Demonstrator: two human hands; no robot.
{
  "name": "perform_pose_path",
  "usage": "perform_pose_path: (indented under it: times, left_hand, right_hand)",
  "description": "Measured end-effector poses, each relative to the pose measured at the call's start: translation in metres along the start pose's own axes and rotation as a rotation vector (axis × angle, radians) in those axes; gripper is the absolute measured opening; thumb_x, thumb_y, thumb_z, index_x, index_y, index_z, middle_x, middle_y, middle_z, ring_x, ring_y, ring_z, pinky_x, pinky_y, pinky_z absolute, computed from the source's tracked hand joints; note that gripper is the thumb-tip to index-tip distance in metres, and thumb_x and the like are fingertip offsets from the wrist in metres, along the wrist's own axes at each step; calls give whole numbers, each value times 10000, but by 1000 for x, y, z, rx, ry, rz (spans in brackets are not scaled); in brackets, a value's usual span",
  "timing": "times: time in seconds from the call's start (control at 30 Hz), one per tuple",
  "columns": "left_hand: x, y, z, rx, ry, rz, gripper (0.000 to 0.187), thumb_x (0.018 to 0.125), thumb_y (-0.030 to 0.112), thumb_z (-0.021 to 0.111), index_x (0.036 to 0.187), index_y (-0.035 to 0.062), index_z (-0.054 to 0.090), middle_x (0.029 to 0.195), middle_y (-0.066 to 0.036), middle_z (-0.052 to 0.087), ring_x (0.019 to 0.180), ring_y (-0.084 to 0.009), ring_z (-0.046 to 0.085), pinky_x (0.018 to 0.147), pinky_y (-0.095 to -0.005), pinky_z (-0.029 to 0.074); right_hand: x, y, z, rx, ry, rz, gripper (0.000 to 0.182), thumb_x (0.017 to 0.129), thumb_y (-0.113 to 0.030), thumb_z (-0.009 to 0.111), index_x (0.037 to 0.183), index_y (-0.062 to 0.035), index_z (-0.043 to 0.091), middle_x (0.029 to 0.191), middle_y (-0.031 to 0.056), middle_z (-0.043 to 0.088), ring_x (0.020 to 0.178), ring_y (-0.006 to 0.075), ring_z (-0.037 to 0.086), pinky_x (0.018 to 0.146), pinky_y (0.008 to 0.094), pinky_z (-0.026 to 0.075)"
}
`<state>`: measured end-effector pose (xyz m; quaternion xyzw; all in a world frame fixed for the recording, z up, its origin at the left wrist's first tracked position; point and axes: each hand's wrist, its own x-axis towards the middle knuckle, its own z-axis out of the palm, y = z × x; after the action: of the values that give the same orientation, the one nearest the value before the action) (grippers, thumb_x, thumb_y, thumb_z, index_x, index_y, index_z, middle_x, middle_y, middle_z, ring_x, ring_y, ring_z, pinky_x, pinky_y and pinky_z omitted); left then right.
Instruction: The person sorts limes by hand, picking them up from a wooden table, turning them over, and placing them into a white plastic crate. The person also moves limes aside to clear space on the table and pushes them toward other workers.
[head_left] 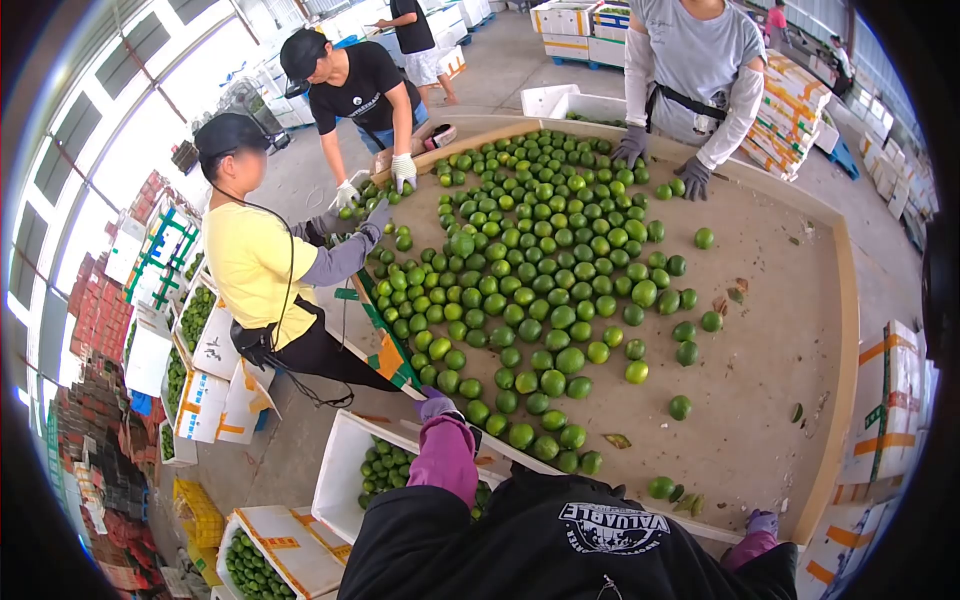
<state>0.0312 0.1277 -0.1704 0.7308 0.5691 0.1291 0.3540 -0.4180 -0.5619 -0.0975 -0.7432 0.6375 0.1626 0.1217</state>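
Observation:
My left hand (436, 404), in a purple-grey glove, is at the near left edge of the large sorting table (760, 390), its fingers bent over the rim beside the end of a green-taped board (392, 352). A dense spread of green limes (540, 280) covers the table's left and middle, the closest ones right by this hand. My right hand (763, 522), gloved the same way, is closed on the wooden rim at the near right corner. Some limes and leaf scraps (690, 500) lie to its left. Neither hand holds a lime.
A white foam box (345, 470) of limes stands below my left arm, another (290, 540) behind it. Co-workers in a yellow shirt (250, 250) and black shirt (365, 90) handle limes at left. One in grey (700, 60) leans on the far rim. Taped boxes (885, 400) stand right.

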Motion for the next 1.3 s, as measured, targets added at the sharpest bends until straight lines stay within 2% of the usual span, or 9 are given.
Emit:
perform_pose_path:
  times: [0.1, 0.23, 0.3, 0.53, 0.6, 0.73, 0.8, 1.0, 1.3]
  left_hand:
    - [-9, 8, -7, -13, 12, -19, 572, 927, 462, 460, 1129, -67, 539, 1032, -305, 615, 974, -481, 575, 822, -516, 469]
    - [-4, 2, -2, -40, 23, 10, 565, 924, 459, 469, 1119, -65, 544, 1022, -304, 617, 966, -482, 577, 819, -517, 470]
    - [2, -4, 2, -45, 7, 18, 558, 917, 460, 482, 1108, -60, 550, 1015, -301, 620, 959, -479, 582, 813, -518, 473]
    - [16, -21, 17, 126, 43, 227, 546, 907, 465, 499, 1084, -48, 560, 978, -284, 635, 920, -471, 598, 787, -517, 483]
    - [3, -5, 5, -40, 47, 38, 536, 909, 467, 496, 1071, -40, 562, 959, -278, 640, 904, -467, 604, 772, -515, 488]
    - [-4, 2, -2, -74, 41, 28, 544, 911, 480, 487, 1066, -35, 562, 946, -276, 642, 899, -460, 608, 763, -511, 492]
    - [-12, 11, -10, -16, 5, -16, 557, 913, 493, 475, 1078, -33, 556, 940, -271, 643, 898, -455, 611, 760, -509, 494]
    - [-6, 5, -4, 4, 24, -2, 559, 915, 494, 470, 1101, -28, 543, 968, -267, 641, 906, -456, 611, 770, -512, 493]
    - [-16, 14, -13, 7, 33, 0, 574, 914, 486, 480, 1148, -36, 531, 1025, -270, 632, 966, -456, 591, 822, -497, 479]
  right_hand:
    - [35, 30, 34, -25, 155, -100, 328, 861, -268, 544, 772, -4, 718, 673, 123, 688, 626, 253, 674, 626, 378, 525]
    - [29, 22, 25, -54, 108, -89, 340, 864, -275, 533, 773, -4, 718, 689, 123, 693, 634, 254, 676, 636, 383, 527]
    - [25, 17, 19, -22, 43, 19, 297, 783, -340, 630, 863, -74, 735, 894, 153, 701, 839, 323, 671, 753, 414, 516]
    - [-5, -5, -6, -89, 5, -22, 324, 791, -356, 609, 851, -61, 730, 873, 152, 699, 821, 324, 672, 744, 413, 516]
    - [-9, -8, -9, -36, -11, -17, 324, 793, -350, 610, 846, -54, 729, 866, 155, 699, 816, 319, 674, 747, 411, 514]
    - [20, 15, 20, 13, 42, 2, 333, 801, -340, 606, 845, -32, 722, 863, 161, 697, 816, 313, 675, 748, 408, 513]
    - [35, 26, 32, -74, 123, -152, 331, 844, -268, 541, 787, 14, 704, 704, 152, 687, 666, 283, 676, 631, 398, 517]
    - [7, 4, 6, -48, 35, -76, 328, 809, -310, 604, 843, -4, 716, 866, 177, 692, 819, 317, 674, 753, 407, 510]
    - [31, 24, 26, 6, 59, -71, 289, 795, -283, 608, 803, -16, 720, 776, 153, 695, 720, 292, 676, 691, 392, 512]
